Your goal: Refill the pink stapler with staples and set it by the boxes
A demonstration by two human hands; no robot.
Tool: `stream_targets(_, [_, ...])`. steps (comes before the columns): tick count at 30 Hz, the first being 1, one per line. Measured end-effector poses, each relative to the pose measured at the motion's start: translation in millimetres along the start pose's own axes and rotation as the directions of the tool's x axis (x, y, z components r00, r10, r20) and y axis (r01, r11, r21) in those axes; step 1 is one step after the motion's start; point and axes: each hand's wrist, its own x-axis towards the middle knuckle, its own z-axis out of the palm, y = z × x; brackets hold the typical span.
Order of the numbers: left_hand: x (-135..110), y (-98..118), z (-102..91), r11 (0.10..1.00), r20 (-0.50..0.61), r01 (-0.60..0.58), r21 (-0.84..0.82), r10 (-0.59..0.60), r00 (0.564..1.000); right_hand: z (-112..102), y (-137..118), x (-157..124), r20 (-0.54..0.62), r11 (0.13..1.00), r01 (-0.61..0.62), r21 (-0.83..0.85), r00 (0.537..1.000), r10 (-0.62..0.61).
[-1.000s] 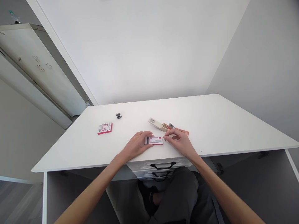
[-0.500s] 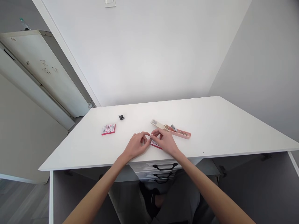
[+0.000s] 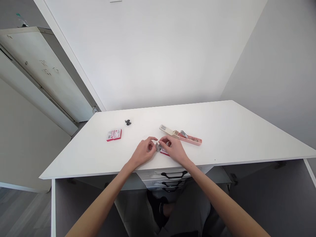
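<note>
Both hands meet over a small red and white staple box near the front middle of the white desk. My left hand has its fingers curled, the fingertips pinching at the box's grey open end. My right hand lies over the box and grips it, hiding most of it. Just behind my hands lies a pink and cream stapler, swung open flat.
A second red and white staple box lies at the desk's left. A small black binder clip sits behind it. Drawers with black handles are under the desk front. A cream cabinet stands at the left.
My right hand has moved left from beside the box onto it. Both hands now pinch together at the box's left end, where a grey inner part shows.
</note>
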Motion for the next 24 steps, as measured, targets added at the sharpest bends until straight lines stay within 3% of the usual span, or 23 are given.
stream_targets(7, [-1,-2,1.0,1.0,0.003,0.021,-0.012,-0.021,1.0,-22,0,-18,0.037,0.978,0.107,-0.179,0.994,-0.102])
stream_targets(14, [1,3,-1.8,0.996,0.062,0.028,-0.086,-0.023,0.998,-59,5,-40,0.169,0.93,0.149,-0.336,0.981,-0.096])
stream_targets(24, [4,0,3.1,0.998,0.119,-0.046,-0.043,0.051,0.992,-57,2,-39,0.164,0.933,0.153,-0.326,0.981,-0.103])
